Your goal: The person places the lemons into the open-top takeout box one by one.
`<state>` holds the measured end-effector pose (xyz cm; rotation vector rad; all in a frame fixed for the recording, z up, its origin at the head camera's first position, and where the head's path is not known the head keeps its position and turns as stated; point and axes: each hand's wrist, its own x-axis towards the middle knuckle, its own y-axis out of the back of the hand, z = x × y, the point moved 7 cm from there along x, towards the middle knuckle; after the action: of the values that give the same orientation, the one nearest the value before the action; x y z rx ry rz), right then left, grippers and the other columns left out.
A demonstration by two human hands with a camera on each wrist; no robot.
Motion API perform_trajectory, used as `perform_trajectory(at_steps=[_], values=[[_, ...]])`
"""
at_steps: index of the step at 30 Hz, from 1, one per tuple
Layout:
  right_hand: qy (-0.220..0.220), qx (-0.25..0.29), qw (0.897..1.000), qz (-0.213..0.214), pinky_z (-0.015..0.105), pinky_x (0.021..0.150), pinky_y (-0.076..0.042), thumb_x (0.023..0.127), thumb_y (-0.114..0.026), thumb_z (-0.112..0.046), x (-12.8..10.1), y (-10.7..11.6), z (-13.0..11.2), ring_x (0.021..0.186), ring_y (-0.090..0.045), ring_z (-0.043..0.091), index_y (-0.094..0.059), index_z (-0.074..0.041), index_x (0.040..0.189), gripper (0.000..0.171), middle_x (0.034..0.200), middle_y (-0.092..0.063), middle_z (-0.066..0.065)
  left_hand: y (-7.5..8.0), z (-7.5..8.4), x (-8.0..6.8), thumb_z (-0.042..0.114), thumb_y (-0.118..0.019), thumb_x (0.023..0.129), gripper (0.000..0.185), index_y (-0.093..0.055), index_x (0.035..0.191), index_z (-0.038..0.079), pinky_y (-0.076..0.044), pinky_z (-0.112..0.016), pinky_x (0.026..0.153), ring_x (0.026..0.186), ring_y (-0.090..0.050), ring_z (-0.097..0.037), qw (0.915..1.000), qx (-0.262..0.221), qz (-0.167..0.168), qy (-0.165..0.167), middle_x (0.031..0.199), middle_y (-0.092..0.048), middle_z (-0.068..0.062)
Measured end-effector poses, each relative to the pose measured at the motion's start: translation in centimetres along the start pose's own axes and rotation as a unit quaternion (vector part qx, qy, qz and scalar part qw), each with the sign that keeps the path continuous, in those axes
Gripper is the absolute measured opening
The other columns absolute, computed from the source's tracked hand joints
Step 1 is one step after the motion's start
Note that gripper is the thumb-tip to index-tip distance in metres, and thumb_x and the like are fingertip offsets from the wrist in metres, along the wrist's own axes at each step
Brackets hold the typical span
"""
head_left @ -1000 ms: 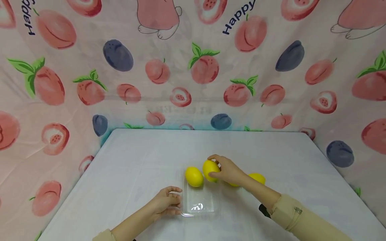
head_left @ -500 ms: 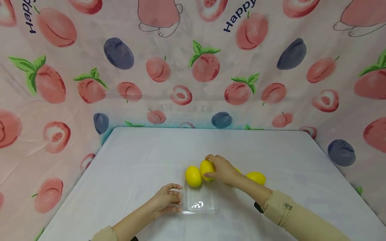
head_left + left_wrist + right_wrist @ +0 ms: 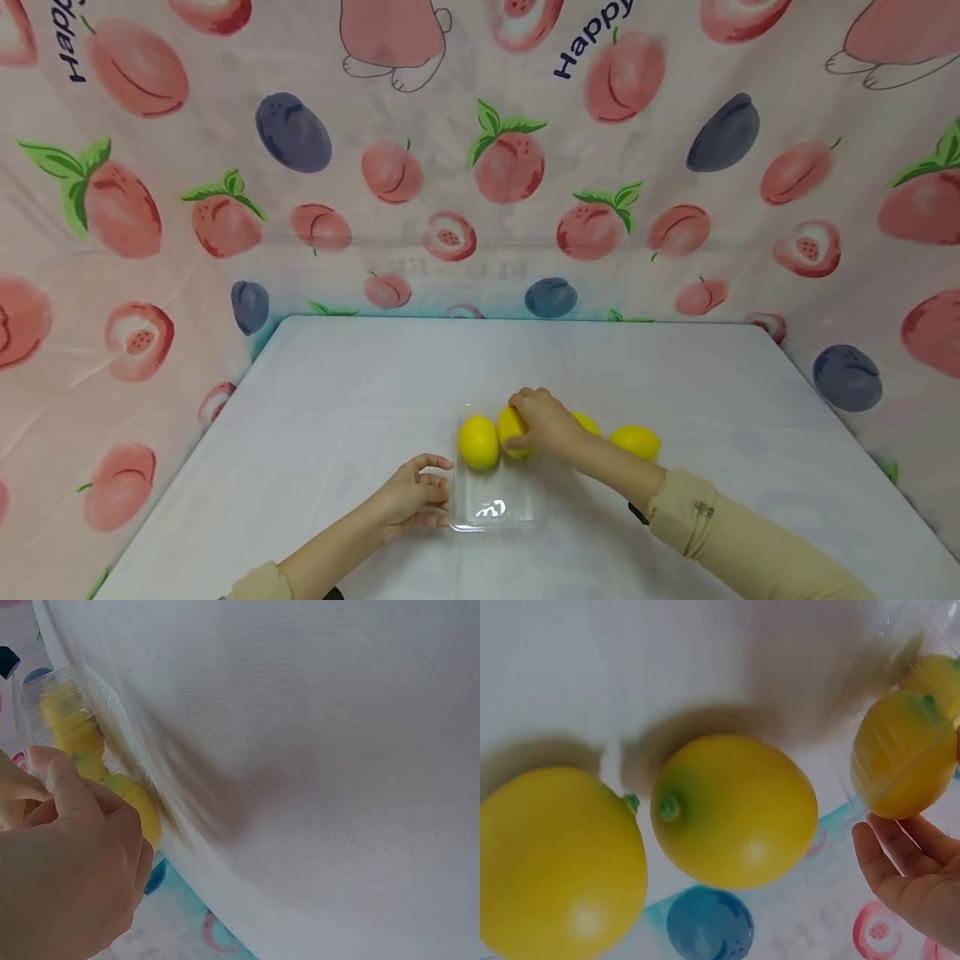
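A clear plastic box (image 3: pixel 495 504) lies on the table with one yellow lemon (image 3: pixel 478 442) at its far left. Right beside that lemon, my right hand (image 3: pixel 551 423) holds a second lemon (image 3: pixel 512 429) between thumb and fingers, inside the box's far end. In the right wrist view this held lemon (image 3: pixel 900 761) shows through the clear wall, its green tip upward. My left hand (image 3: pixel 412 497) is at the box's left side, fingers spread and slightly bent, fingertips right at the wall. The left wrist view shows the back of this hand (image 3: pixel 79 855) close to the box.
Two more lemons lie on the white tabletop right of the box: one (image 3: pixel 586 422) partly hidden behind my right hand, the other (image 3: pixel 636 442) beyond my forearm. A fruit-patterned cloth (image 3: pixel 450 167) hangs behind the table's far edge and along both sides.
My right hand has moved the held lemon left and slightly down, against the first lemon in the box. The left hand has stayed at the box's left side.
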<state>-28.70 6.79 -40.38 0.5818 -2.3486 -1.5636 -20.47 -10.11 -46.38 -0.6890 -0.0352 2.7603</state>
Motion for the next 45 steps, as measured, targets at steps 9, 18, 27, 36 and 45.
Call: perform_trajectory(at_steps=[9,18,27,36,45], values=[[0.038,-0.072,0.997,0.013,0.032,0.07,-0.047,0.069,-0.083,-0.032,-0.2,-0.8,-0.6,0.076,-0.045,0.02,-0.064,0.0,0.097,0.047,0.086,-0.059,0.008,0.0,0.2,0.1,-0.006,-0.052,0.09,0.037,-0.038,0.123,0.0,-0.06,-0.028,0.066,0.069,-0.056,-0.011,1.0,0.001,-0.007,-0.006,0.082,-0.054,-0.002],[0.011,-0.023,0.999,0.019,0.041,0.09,-0.053,0.073,-0.08,-0.03,-0.6,-0.2,-0.5,0.098,-0.055,0.027,-0.06,-0.007,0.119,0.055,0.113,-0.065,0.011,0.0,0.2,-0.1,-0.006,-0.054,0.089,0.039,-0.037,0.125,-0.002,-0.06,-0.027,0.064,0.068,-0.055,-0.011,1.0,0.0,-0.003,-0.003,0.081,-0.053,0.0],[-0.003,0.02,0.999,0.027,0.042,0.095,-0.051,0.079,-0.075,-0.028,-1.0,0.6,0.1,0.102,-0.055,0.027,-0.06,-0.008,0.116,0.044,0.111,-0.063,0.01,0.1,0.1,-0.4,-0.005,-0.053,0.09,0.04,-0.037,0.126,-0.003,-0.06,-0.028,0.066,0.069,-0.055,-0.011,1.0,0.0,-0.005,0.0,0.082,-0.054,-0.001],[-0.003,0.07,0.996,0.061,0.047,0.097,-0.049,0.087,-0.067,-0.022,-2.2,2.4,1.2,0.109,-0.056,0.03,-0.062,-0.005,0.115,0.034,0.117,-0.063,0.01,0.1,0.3,-0.1,-0.004,-0.054,0.09,0.04,-0.037,0.126,-0.002,-0.06,-0.028,0.066,0.07,-0.054,-0.012,1.0,-0.001,-0.009,-0.002,0.083,-0.054,-0.001],[-0.026,0.08,0.992,0.097,0.047,0.09,-0.052,0.089,-0.064,-0.018,-4.5,4.4,3.9,0.104,-0.058,0.033,-0.061,-0.004,0.114,0.029,0.116,-0.062,0.013,0.1,-0.2,-0.3,-0.005,-0.054,0.09,0.04,-0.038,0.126,-0.003,-0.06,-0.026,0.064,0.069,-0.054,-0.012,1.0,-0.009,0.002,0.0,0.082,-0.054,0.0]])
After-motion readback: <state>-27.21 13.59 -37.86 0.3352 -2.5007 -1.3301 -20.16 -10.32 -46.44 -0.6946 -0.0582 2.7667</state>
